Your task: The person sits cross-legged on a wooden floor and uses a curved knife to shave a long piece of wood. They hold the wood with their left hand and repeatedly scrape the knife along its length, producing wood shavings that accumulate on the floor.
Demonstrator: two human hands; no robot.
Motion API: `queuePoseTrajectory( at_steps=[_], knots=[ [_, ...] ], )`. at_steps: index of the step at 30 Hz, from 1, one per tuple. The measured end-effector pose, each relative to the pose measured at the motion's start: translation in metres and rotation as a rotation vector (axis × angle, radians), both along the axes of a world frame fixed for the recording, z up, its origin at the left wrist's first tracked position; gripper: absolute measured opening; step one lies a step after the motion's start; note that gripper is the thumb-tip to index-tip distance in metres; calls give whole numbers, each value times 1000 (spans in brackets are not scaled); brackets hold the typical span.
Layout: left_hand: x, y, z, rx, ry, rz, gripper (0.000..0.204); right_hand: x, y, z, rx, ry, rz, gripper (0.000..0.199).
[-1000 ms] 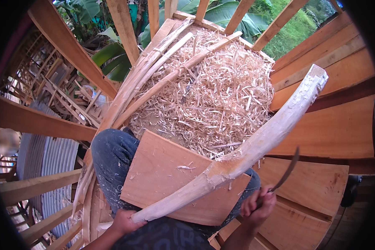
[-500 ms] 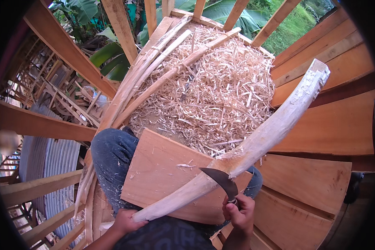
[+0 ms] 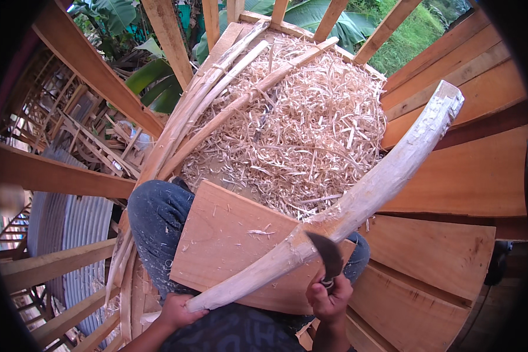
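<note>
Knife (image 3: pixel 325 255) down onto curved branch (image 3: pixel 346 214) — right hand (image 3: pixel 330 299) closer, left hand (image 3: pixel 176 310) unmoved

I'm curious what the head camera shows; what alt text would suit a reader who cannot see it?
A person's right hand presses a dark curved blade against a long, pale, curved wooden pole, whose near end the left hand grips. The pole lies across a board on the person's lap, before a heap of wood shavings.

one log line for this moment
left hand: grips curved wooden pole | right hand: holds knife against pole | board on lap
</note>
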State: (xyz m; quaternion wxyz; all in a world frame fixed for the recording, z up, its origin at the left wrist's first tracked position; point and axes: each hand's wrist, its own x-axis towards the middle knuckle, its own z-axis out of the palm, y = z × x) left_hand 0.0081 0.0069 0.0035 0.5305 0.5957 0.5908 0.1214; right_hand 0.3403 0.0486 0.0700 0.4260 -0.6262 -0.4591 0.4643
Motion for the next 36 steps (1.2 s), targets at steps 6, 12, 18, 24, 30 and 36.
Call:
queuePoseTrajectory(
  at_steps=[6, 12, 18, 24, 30, 36],
  knots=[
    [0, -1, 2, -5, -8, 11, 31, -16, -4, 7, -223, 142, 78, 14],
    [-3, -1, -1, -46, -3, -9, 31, -22, -8, 9, -254, 165, 123, 14],
    [-2, -2, 0, -37, 0, 4, 31, -2, -7, 17, -229, 295, 97, 16],
    [-1, -1, -1, 17, -14, 4, 31, -5, -13, 12, -215, 311, -110, 21],
    [-3, -2, -3, 24, 11, -30, 31, -8, -23, -2, -113, 194, -144, 22],
    [0, -2, -1, 8, -2, -14, 32, -10, -23, 2, -144, 421, -183, 22]
  ],
)
